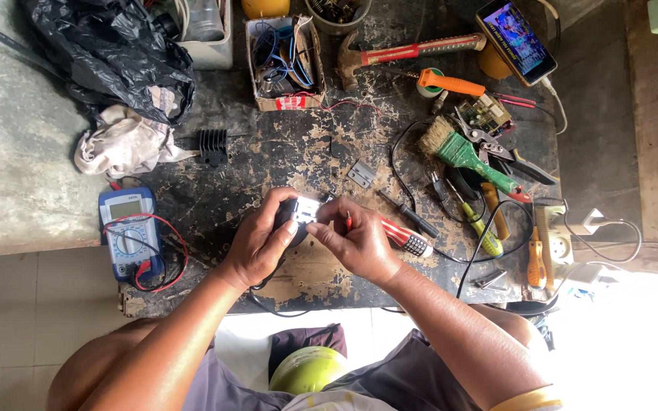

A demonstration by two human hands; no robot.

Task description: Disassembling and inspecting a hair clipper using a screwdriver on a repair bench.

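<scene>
- The left hand (257,240) is curled around a small dark device with a pale metal face (304,209), its fingers wrapped over the top edge and its thumb pressed near the metal part.
- The right hand (359,242) closes on the same device from the other side, fingertips pinched at its right edge; the device sits between both hands, touching each.
- A screwdriver with a red and white handle (399,236) lies along the right hand; the handle juts out past the knuckles, and whether the hand grips it or it only rests beneath cannot be told.
- A black cable (268,304) hangs below the left wrist over the bench edge.
- Well to the left of the left hand lies a blue multimeter (129,232) with red and black leads.
- Beyond the hands, a small metal hinge (360,174) lies on the scarred bench top (283,152).
- Further off beyond the right hand: a green-handled brush (462,152), a claw hammer (405,52) and a propped phone (515,30).
- To the right of the right hand lie yellow-handled screwdrivers (489,224).
</scene>
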